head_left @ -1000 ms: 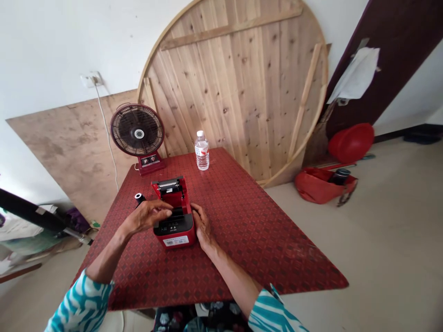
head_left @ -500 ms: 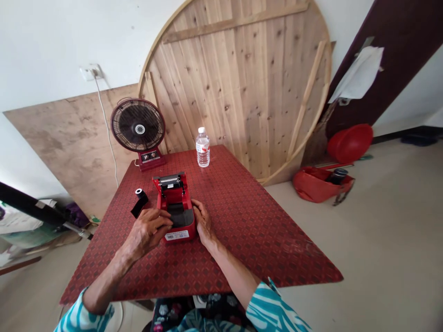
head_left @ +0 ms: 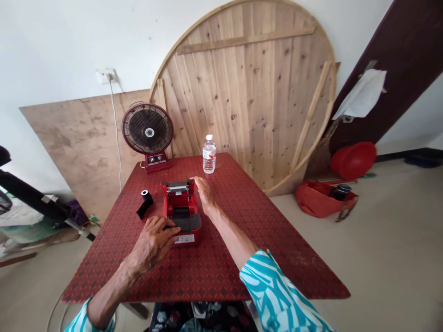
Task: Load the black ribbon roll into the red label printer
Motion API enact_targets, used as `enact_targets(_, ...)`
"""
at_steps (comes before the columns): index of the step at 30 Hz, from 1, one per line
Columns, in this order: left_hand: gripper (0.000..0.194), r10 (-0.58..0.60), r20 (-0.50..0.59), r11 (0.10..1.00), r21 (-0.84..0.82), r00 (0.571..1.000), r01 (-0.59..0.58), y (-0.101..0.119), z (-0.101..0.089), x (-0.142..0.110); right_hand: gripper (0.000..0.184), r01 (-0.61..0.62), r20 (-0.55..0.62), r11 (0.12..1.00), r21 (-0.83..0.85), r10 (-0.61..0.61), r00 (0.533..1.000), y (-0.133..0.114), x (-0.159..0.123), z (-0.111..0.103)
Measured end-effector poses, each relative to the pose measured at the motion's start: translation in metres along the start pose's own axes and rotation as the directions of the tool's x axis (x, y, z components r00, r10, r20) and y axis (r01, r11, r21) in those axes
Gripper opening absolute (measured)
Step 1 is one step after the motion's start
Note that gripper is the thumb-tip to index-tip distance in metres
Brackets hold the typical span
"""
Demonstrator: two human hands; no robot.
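A small red printer [head_left: 200, 224] stands on the table before me, its lid [head_left: 164, 186] tipped up and a dark grey panel [head_left: 190, 221] at its near side. My left hand [head_left: 157, 237] grips the near left of the body, fingers curled onto the dark panel and partly covering a white label [head_left: 187, 238]. At the raised lid's right edge, my right hand [head_left: 205, 193] has its fingers around the corner; its thumb is hard to see. Left of the printer lies a black roll [head_left: 145, 195] with a white core and a loose strip trailing toward me.
A patterned red cloth covers the table [head_left: 263, 249]. Toward the back stand a fan [head_left: 148, 133] and a water bottle [head_left: 209, 157]. A round wooden board [head_left: 242, 92] leans on the wall behind. On the floor at right sit a red bag [head_left: 313, 200] and a red basin [head_left: 353, 160].
My right hand has moved from the printer's right side up to the raised lid. My left hand stays at the near left of the printer. The view has shifted slightly.
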State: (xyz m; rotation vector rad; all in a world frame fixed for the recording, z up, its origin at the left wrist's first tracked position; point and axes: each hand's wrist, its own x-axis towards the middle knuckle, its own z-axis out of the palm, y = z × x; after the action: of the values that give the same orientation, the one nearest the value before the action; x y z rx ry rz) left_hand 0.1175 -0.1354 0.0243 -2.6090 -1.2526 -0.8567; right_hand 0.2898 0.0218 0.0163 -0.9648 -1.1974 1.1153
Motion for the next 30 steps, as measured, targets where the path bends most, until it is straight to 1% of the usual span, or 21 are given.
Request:
enact_targets(3,0.023,-0.008,0.007,1.000,0.011,1.000,0.008,0.000,0.001,-0.002,0.028,0.043,-0.058,0.999,-0.022,-0.044,0.997,0.007,-0.028,-0.006)
enact_targets(6,0.024,-0.019,0.029,1.000,0.016,0.999,0.018,0.000,0.001,-0.003,0.017,0.053,-0.063,0.998,0.030,-0.051,0.997,0.021,-0.058,-0.011)
enact_targets(7,0.024,-0.019,0.035,1.000,0.014,0.999,0.018,0.000,0.001,-0.003,0.017,0.041,-0.072,0.998,0.057,-0.036,0.997,0.025,-0.066,-0.012)
enact_targets(9,0.023,-0.018,0.027,1.000,0.004,0.999,0.018,-0.003,0.000,-0.004,0.024,-0.009,-0.076,0.994,0.110,0.018,0.997,0.031,-0.075,-0.011)
enact_targets(11,0.026,-0.044,-0.010,0.999,-0.003,0.999,0.044,-0.007,0.000,-0.004,0.029,-0.049,-0.077,0.989,0.139,0.060,0.995,0.032,-0.078,-0.009)
enact_targets(13,0.033,-0.104,-0.065,0.994,0.005,0.992,0.105,-0.014,0.000,-0.005,0.031,-0.064,-0.084,0.987,0.148,0.077,0.994,0.031,-0.077,-0.008)
enact_targets(15,0.038,-0.162,-0.093,0.986,0.021,0.982,0.165,-0.021,0.000,-0.005,0.033,-0.078,-0.083,0.984,0.160,0.092,0.992,0.030,-0.076,-0.007)
enact_targets(18,0.041,-0.193,-0.072,0.980,0.045,0.979,0.196,-0.028,0.004,-0.006,0.037,-0.098,-0.052,0.976,0.194,0.110,0.993,0.028,-0.074,-0.007)
enact_targets(23,0.040,-0.172,-0.067,0.981,0.075,0.983,0.177,-0.029,0.010,-0.010,0.046,-0.077,0.001,0.983,0.165,0.078,0.997,0.029,-0.072,-0.009)
enact_targets(25,0.039,-0.191,-0.075,0.981,0.024,0.979,0.193,-0.029,0.012,-0.013,0.047,-0.069,-0.003,0.986,0.150,0.070,0.998,0.030,-0.071,-0.010)
enact_targets(27,0.036,-0.261,-0.080,0.961,-0.120,0.962,0.251,-0.029,0.013,-0.014,0.046,-0.056,-0.010,0.986,0.155,0.059,0.998,0.031,-0.071,-0.009)
enact_targets(28,0.035,-0.324,-0.081,0.927,-0.224,0.942,0.300,-0.029,0.014,-0.015,0.046,-0.056,-0.014,0.985,0.163,0.059,0.998,0.032,-0.072,-0.009)
enact_targets(29,0.035,-0.408,-0.075,0.868,-0.340,0.910,0.361,-0.029,0.016,-0.015,0.045,-0.061,-0.022,0.984,0.168,0.065,0.998,0.033,-0.073,-0.009)
enact_targets(30,0.036,-0.504,-0.057,0.780,-0.459,0.862,0.425,-0.029,0.017,-0.014,0.043,-0.066,-0.037,0.983,0.171,0.074,0.997,0.036,-0.074,-0.008)
